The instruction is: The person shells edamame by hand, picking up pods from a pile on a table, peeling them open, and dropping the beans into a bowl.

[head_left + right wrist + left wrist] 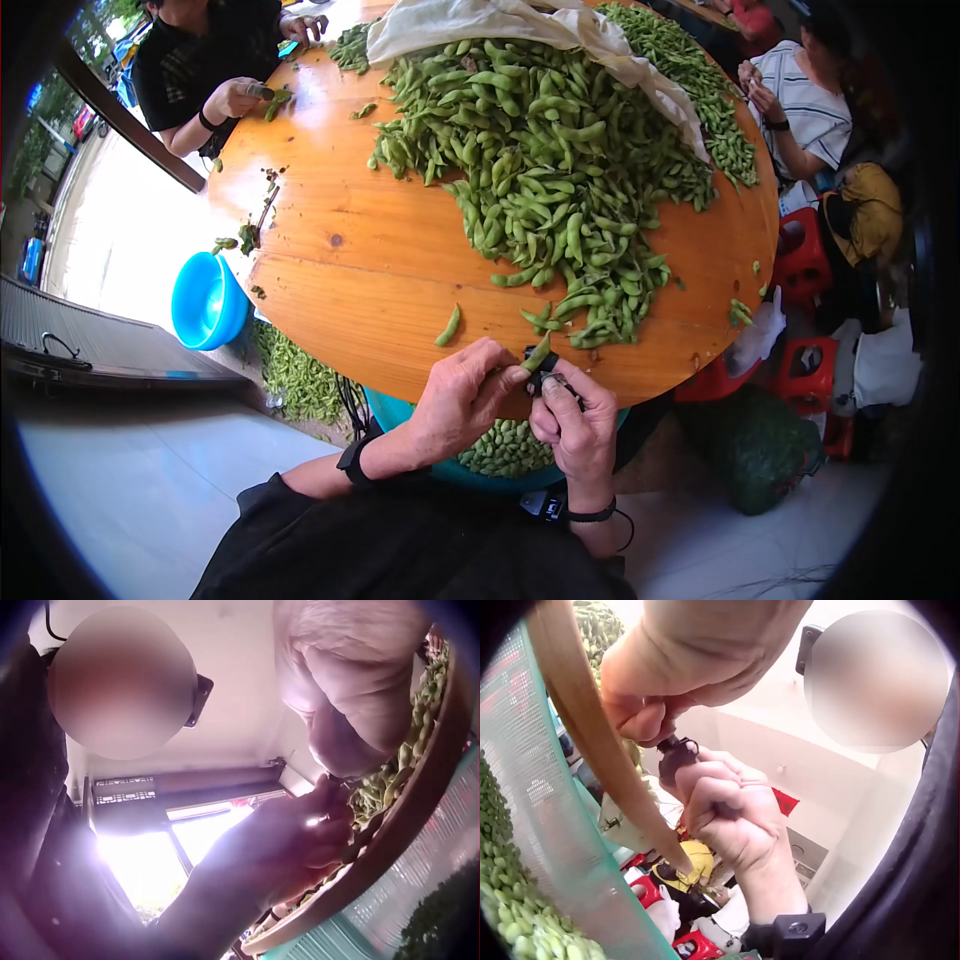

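Observation:
In the head view, my left hand (pixel 460 400) pinches a green soybean pod (pixel 538 352) between thumb and fingers at the table's near edge. My right hand (pixel 575 420) grips a small black tool (pixel 541 380) right against that pod; its exact kind is hard to make out. The left wrist view has the dark tool (pixel 678 759) between both hands. Below my hands stands a teal mesh basket (pixel 641 919) with shelled green beans (pixel 532 930). A large heap of soybean pods (pixel 540 130) covers the table's middle, and one loose pod (pixel 449 326) lies near my left hand.
The round wooden table (pixel 340 280) spreads in front of me, with a white cloth (pixel 480 25) at the heap's back. A blue basin (pixel 208 300) stands off its left edge. People (pixel 200 60) sit around it. Red stools (pixel 800 250) and a green sack (pixel 760 450) are at right.

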### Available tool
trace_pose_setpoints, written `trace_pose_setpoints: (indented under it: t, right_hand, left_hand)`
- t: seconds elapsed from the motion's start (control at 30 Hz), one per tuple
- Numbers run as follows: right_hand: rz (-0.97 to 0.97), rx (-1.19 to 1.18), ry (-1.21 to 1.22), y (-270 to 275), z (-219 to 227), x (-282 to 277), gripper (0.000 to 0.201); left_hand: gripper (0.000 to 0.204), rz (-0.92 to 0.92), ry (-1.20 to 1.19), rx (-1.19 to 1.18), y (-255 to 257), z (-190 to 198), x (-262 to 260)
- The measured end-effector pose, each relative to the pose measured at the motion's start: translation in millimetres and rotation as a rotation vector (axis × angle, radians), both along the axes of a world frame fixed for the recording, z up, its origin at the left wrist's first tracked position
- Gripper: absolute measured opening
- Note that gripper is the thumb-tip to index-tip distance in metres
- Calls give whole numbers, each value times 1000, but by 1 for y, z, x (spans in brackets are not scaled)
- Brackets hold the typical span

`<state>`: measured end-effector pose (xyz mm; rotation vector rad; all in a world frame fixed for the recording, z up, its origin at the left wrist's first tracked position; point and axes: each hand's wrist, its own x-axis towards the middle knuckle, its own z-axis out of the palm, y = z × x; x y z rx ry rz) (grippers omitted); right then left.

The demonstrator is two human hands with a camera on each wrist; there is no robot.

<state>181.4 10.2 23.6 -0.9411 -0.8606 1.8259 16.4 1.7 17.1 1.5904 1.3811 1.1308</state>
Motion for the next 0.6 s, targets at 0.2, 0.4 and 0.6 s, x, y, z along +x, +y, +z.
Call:
trace_pose_setpoints:
  t: [0.2, 0.4, 0.6]
  right_hand:
    - [37, -36, -5, 3, -1, 0, 19]
    - [72, -30, 19, 3, -3, 2, 17]
    - [95, 18, 56, 0, -4, 8, 18]
  left_hand:
    - [9, -37, 32, 110, -1, -6, -3]
    - [9, -71, 2, 84, 1, -4, -8]
    - [9, -96, 6, 96, 0, -3, -7]
